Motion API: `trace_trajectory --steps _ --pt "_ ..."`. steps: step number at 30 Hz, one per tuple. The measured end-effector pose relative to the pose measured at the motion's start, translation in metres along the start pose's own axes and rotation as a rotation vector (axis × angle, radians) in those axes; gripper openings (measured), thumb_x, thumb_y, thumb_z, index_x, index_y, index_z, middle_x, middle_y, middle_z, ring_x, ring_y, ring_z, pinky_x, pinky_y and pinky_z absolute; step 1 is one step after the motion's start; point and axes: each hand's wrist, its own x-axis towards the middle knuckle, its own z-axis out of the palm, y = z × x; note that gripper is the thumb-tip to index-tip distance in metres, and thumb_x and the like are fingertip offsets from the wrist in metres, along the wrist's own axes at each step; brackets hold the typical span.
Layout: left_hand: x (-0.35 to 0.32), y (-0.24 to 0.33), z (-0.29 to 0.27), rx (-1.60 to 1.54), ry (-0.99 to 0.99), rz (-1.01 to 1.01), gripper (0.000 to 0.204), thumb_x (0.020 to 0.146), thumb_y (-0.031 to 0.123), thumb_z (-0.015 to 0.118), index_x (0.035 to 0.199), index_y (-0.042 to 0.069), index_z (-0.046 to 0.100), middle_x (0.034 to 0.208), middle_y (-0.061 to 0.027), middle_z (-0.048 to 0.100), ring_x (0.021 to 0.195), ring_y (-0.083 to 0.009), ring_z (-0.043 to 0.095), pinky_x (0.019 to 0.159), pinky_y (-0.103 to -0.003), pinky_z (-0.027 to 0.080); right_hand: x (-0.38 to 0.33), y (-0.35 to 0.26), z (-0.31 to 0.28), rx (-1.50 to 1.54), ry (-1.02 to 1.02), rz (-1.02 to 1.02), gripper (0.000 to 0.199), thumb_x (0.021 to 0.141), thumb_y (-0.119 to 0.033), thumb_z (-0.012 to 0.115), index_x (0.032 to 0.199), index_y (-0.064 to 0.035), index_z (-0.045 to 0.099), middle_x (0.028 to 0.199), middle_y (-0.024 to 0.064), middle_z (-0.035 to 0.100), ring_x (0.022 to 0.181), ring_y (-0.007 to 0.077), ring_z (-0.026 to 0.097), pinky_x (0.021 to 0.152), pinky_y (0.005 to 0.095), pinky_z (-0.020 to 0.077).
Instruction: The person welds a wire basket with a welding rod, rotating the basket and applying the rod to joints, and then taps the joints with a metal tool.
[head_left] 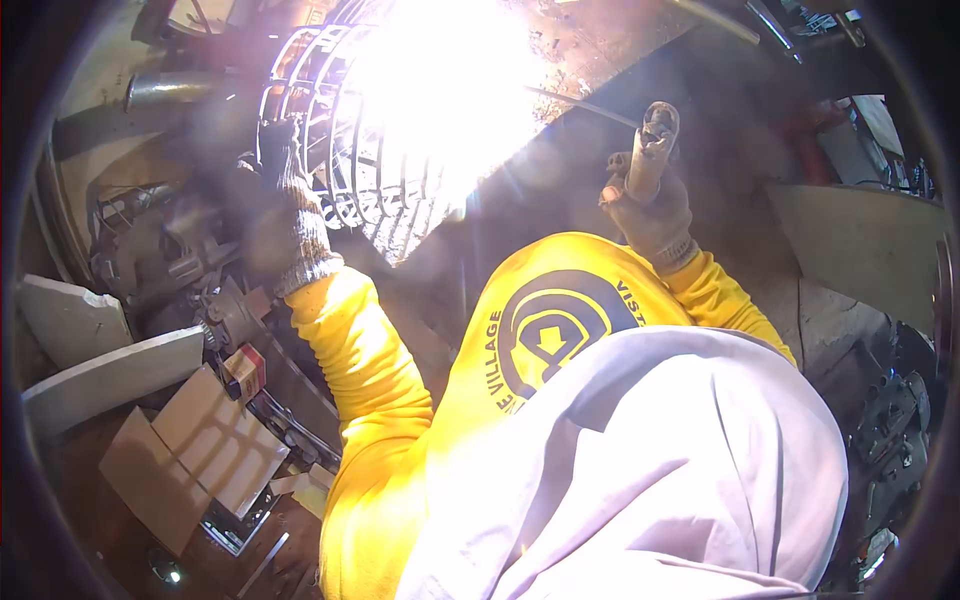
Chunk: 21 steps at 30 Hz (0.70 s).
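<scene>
A blinding white welding arc (455,90) washes out the upper middle of the picture. Just left of it, a curved cage of metal bars (350,150) rests on a worktable (610,45); its right part is lost in the glare. My left hand (290,205), in a knitted glove, grips the cage's left edge, though its fingers are dark and partly hidden. In my gloved right hand (650,205) is a welding electrode holder (650,160), wrapped by my fingers. From its head a thin welding rod (585,103) runs left into the glare.
An opened cardboard box (205,440) and pale curved panels (115,375) lie at the lower left, near cluttered metal parts (185,235). A metal tube (175,90) sits at the upper left. To the right are a large panel (860,245) and dark scrap parts (890,420).
</scene>
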Motion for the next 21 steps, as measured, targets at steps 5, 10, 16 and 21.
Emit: trace_trajectory --steps 5,10,16,21 --pt "0.001 0.003 0.000 -0.037 0.005 0.007 0.050 0.094 0.045 0.058 0.113 -0.001 0.064 0.109 -0.0217 0.062 0.100 -0.0349 0.061 0.086 -0.042 0.048 0.004 -0.003 0.002 -0.076 0.008 -0.082 0.038 0.081 0.002 0.067 0.117 -0.0004 0.054 0.086 0.0050 0.062 0.071 0.0138 0.064 0.068 0.0282 0.0547" --pt "0.004 0.010 -0.008 -0.170 -0.007 -0.016 0.048 0.095 0.043 0.059 0.117 0.000 0.062 0.116 -0.0204 0.061 0.106 -0.0331 0.060 0.089 -0.041 0.049 0.003 0.003 -0.001 0.119 0.018 -0.072 0.037 0.088 -0.001 0.065 0.122 -0.0007 0.052 0.097 0.0086 0.061 0.076 0.0148 0.063 0.068 0.0283 0.0549" --pt "0.014 0.025 -0.019 -0.427 -0.064 -0.083 0.047 0.095 0.040 0.060 0.122 0.001 0.060 0.125 -0.0189 0.058 0.112 -0.0310 0.059 0.093 -0.040 0.049 -0.015 0.034 0.000 0.179 0.117 0.036 0.039 0.094 -0.010 0.062 0.130 0.0010 0.053 0.111 0.0107 0.062 0.094 0.0158 0.062 0.079 0.0284 0.0529" --pt "0.017 0.032 -0.027 -0.595 -0.147 -0.185 0.047 0.096 0.037 0.061 0.127 0.002 0.058 0.132 -0.0176 0.057 0.117 -0.0292 0.058 0.096 -0.039 0.050 -0.007 0.009 0.000 -0.041 0.102 0.015 0.043 0.088 -0.015 0.068 0.126 0.0020 0.056 0.113 0.0114 0.065 0.096 0.0173 0.064 0.081 0.0310 0.0527"
